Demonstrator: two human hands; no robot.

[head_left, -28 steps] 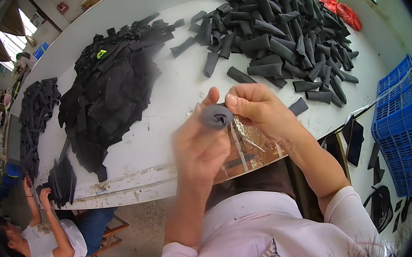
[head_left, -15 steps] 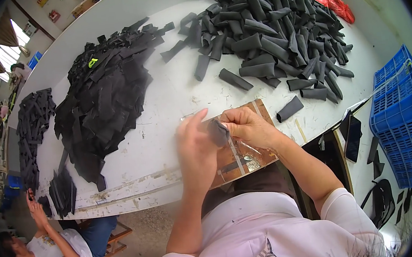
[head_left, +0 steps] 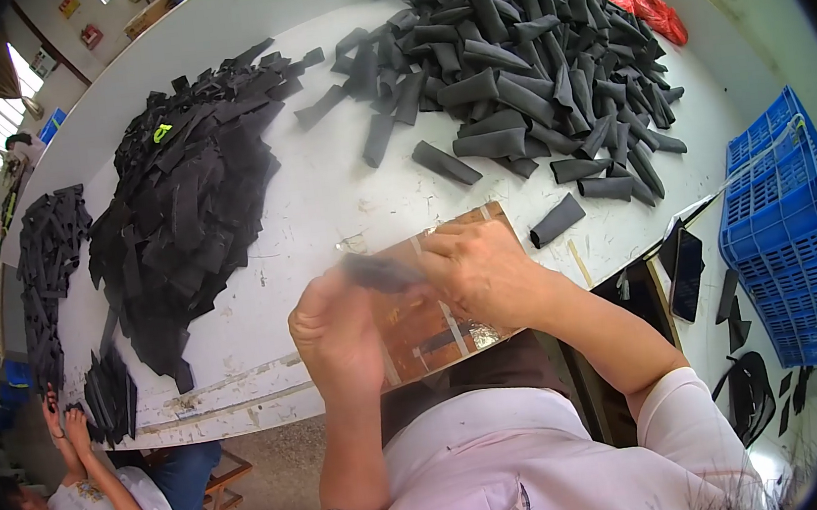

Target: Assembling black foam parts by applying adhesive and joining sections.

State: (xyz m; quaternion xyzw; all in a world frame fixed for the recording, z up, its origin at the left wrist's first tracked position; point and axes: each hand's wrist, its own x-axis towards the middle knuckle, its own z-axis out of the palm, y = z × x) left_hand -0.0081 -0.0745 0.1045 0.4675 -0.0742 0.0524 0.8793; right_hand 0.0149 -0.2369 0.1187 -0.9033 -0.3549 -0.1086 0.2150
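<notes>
Two hands: left hand and right hand both pinch one dark grey fabric strip.
Strip place: above brown cardboard board, at white table edge.
Advice: probably keep fingers close, strip flat.

On the table, a board lies at the near edge under both hands, the left hand beside the right hand, a small piece between them. A heap of flat pieces lies to the left, and a heap of folded pieces behind and to the right. A crate stands off the table's right end, and another person sits at the lower left.
</notes>
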